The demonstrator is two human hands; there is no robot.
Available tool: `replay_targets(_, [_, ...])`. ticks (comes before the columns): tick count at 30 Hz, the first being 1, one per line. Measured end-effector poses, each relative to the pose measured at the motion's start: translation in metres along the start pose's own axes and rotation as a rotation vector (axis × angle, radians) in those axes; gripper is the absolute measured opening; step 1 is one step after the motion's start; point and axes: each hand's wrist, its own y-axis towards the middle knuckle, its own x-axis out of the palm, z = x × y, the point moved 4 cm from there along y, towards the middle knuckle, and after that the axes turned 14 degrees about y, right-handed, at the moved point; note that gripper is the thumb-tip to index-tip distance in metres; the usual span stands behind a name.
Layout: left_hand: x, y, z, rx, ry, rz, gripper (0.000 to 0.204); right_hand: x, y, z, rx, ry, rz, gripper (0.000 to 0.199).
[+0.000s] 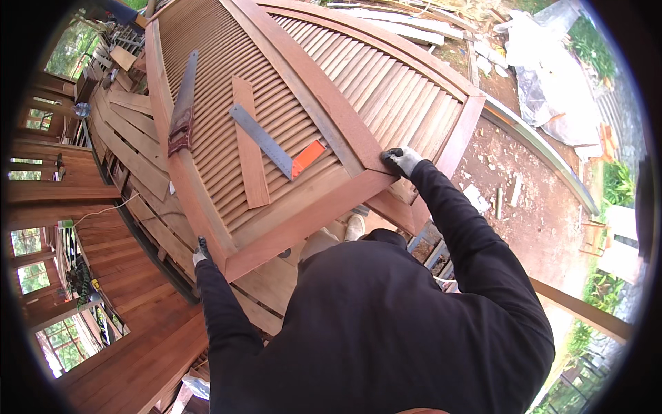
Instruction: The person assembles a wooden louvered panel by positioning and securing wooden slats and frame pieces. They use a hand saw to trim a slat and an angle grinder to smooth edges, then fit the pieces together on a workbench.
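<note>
A large reddish-brown louvered wooden shutter (307,212) lies flat before me, its near end toward my body. My right hand (402,162), in a black and light grey glove, is closed over its near right corner. At the near left corner my left hand (202,252), gloved the same way, grips the outer edge, its fingers partly hidden. On the slats lie a handsaw (185,107) with a dark red handle, a loose wooden strip (249,145), and a try square with a metal blade (262,143) and orange handle (308,159).
A second louvered shutter (393,90) lies beside and partly under the first. Wooden planks (141,148) lie to the left, crossed by a pale cord (103,210). Wood scraps litter the dirt ground (507,179) at right, near plastic sheeting (545,76).
</note>
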Motion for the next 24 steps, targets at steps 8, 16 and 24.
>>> replay_targets(8, [-0.023,-0.064,0.058,0.246,0.188,0.677,0.065,-0.009,-0.040,0.011,-0.119,0.351,0.065,0.023])
replay_targets(16, [0.065,-0.289,0.210,1.110,0.359,0.218,0.089,0.051,-0.124,0.030,0.125,0.906,-0.061,0.028])
replay_targets(24, [0.092,-0.274,0.209,1.225,0.314,0.279,0.087,0.081,-0.106,0.038,0.085,0.987,0.044,0.029])
